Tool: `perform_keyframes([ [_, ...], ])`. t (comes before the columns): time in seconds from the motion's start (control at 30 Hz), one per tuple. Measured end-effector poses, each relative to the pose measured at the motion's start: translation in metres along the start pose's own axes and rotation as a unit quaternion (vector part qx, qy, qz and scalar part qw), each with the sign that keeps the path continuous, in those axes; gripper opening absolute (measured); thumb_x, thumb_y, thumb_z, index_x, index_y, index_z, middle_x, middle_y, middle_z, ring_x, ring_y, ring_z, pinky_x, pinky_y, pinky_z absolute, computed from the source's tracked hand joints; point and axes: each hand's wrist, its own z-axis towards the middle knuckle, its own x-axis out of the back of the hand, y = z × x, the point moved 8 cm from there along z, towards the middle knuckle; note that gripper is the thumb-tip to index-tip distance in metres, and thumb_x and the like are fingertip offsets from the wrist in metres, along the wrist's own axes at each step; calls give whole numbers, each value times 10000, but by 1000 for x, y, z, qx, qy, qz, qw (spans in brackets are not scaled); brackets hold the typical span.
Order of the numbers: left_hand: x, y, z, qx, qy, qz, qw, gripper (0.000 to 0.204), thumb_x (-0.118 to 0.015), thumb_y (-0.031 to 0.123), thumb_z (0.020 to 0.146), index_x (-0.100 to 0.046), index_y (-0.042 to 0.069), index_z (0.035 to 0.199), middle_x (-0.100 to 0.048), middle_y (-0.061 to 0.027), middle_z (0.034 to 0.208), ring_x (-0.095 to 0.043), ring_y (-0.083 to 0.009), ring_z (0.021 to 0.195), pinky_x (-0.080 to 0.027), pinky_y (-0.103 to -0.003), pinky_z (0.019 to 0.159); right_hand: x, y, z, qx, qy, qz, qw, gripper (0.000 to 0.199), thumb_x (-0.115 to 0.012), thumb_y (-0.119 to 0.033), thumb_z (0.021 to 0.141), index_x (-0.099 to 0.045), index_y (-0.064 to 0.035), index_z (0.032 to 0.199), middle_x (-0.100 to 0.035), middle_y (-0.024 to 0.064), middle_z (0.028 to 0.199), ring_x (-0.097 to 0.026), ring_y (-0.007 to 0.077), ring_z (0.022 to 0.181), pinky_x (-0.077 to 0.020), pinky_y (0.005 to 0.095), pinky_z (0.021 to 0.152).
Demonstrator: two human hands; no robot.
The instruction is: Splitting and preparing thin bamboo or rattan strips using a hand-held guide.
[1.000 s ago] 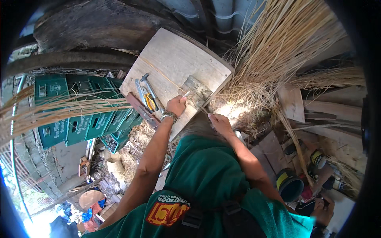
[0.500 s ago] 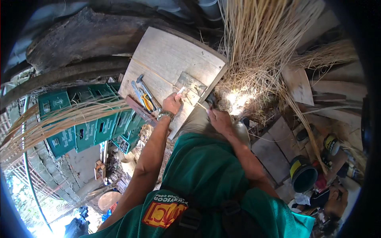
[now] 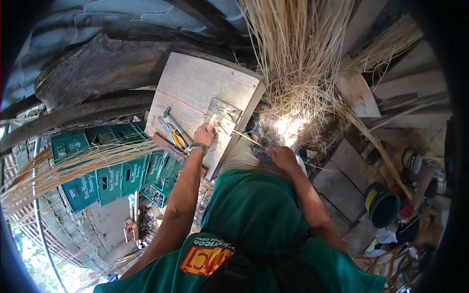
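A long thin cane strip [image 3: 183,101] crosses the wooden board [image 3: 188,73] and passes a small dark metal plate [image 3: 225,108] near its right edge. My right hand [image 3: 284,158], closed, grips the strip's near end off the board's right side. My left hand [image 3: 204,134] rests on the board beside the plate, with a watch at the wrist and white wrapping on a finger. Its fingers are bent and pressed together next to the strip; what they pinch is hidden. Left of that hand lie pliers with orange-and-black handles [image 3: 179,140] and another metal-headed tool [image 3: 167,113].
Green plastic crates [image 3: 117,180] stand at the left, with a bundle of cane strips [image 3: 97,158] over them. A large bundle of cane [image 3: 298,44] stands at the far side. Wooden planks [image 3: 356,93] and a dark bucket with a yellow band [image 3: 382,205] are at the right.
My right hand has moved right and toward me, and more of the strip now shows between it and the board. My left hand stays by the plate. The whole view has shifted slightly.
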Motion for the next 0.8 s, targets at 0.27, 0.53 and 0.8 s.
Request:
perform_keyframes([
  [0.27, -2, -14, 4, 16, -7, -42, 999, 393, -497, 408, 918, -649, 64, 805, -640, -183, 734, -634, -355, 739, -487, -429, 704, -13, -109, 58, 110, -180, 82, 974, 550, -417, -538, 901, -661, -46, 881, -652, 217, 901, -617, 381, 905, -470, 469, 777],
  [0.53, 7, 4, -3, -74, 73, -11, 995, 400, -498, 380, 933, -635, 49, 757, -636, -118, 634, -647, -253, 608, -496, -386, 625, -26, -118, 77, 11, -1, 136, 991, 520, -547, -478, 904, -601, 7, 726, -572, 124, 645, -563, 210, 641, -436, 356, 636],
  [0.8, 9, 5, 0, -76, 38, 43, 995, 406, -448, 428, 932, -638, 73, 883, -650, -221, 859, -619, -426, 842, -481, -503, 758, -7, 57, -48, 163, 162, 108, 967, 255, -543, -193, 926, -642, -17, 771, -610, 169, 703, -578, 300, 663, -451, 361, 618],
])
